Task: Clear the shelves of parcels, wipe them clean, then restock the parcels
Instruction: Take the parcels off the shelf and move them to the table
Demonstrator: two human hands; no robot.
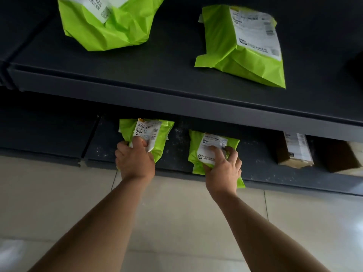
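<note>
Left hand is curled round the near end of a small lime-green plastic mailer, and my right hand is gripping a second lime-green plastic mailer near it. Both parcels sit at the front of the dusty dark-grey lower shelf.

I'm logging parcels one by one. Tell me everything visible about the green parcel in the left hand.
The green parcel is a small, crinkled lime plastic mailer bag with a white printed label carrying barcodes. It is at the dusty dark lower shelf. The left hand grips its near end, thumb on the label.
</note>
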